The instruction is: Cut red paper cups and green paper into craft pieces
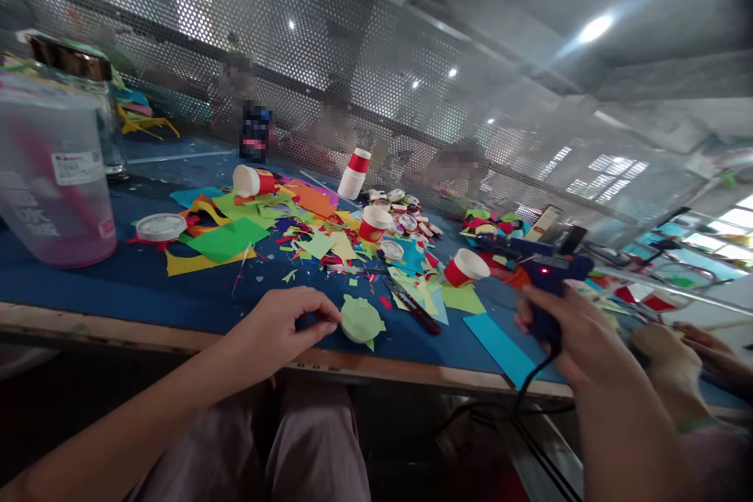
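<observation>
My left hand is closed in a pinch at the left edge of a light green paper cutout. The cutout is roundish with small tabs along its rim, close to the table's front edge. My right hand is wrapped round the handle of a dark blue glue gun with a red light on its side. A black cord hangs from the grip. The gun's nozzle points left, above the table. A pair of scissors lies between the cutout and a blue paper strip.
Paper cups and coloured scraps cover the blue table. A pile of small lids lies further back. A plastic drink cup and a glass jar stand left. Another person's hands are close on the right.
</observation>
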`<state>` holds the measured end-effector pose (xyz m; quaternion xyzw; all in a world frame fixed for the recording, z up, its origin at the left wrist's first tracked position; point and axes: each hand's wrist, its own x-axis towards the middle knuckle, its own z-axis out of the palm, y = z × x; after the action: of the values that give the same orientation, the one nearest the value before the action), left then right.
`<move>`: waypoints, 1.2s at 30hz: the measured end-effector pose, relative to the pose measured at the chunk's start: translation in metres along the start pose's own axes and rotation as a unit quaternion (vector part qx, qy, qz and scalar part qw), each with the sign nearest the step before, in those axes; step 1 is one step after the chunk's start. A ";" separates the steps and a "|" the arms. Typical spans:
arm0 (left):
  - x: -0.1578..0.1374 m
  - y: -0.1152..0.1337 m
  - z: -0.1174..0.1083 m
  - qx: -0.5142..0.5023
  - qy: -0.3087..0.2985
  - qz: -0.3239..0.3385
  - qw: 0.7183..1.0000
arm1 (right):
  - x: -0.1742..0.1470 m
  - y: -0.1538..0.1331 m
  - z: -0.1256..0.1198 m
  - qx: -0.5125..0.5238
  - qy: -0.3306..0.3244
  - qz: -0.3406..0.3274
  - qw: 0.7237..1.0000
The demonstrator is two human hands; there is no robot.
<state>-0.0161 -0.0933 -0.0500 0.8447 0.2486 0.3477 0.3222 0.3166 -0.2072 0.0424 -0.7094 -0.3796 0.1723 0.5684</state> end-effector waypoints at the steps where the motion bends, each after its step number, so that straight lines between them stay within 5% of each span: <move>1: 0.000 0.000 0.000 0.001 0.000 -0.001 1.000 | -0.010 0.002 0.003 0.010 -0.024 0.002 1.000; 12: 0.004 -0.001 -0.002 0.043 -0.044 0.051 0.997 | -0.101 0.041 0.054 -0.003 -0.167 0.117 0.979; 18: 0.001 -0.002 0.001 0.080 -0.080 0.069 0.991 | -0.104 0.051 0.063 -0.032 -0.162 0.071 0.984; 36: -0.001 -0.004 0.002 0.113 -0.108 0.089 0.984 | -0.101 0.055 0.061 -0.040 -0.241 0.116 0.963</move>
<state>-0.0162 -0.0920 -0.0549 0.9270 0.1734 0.2517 0.2174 0.2288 -0.2439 -0.0460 -0.7083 -0.4273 0.3871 0.4072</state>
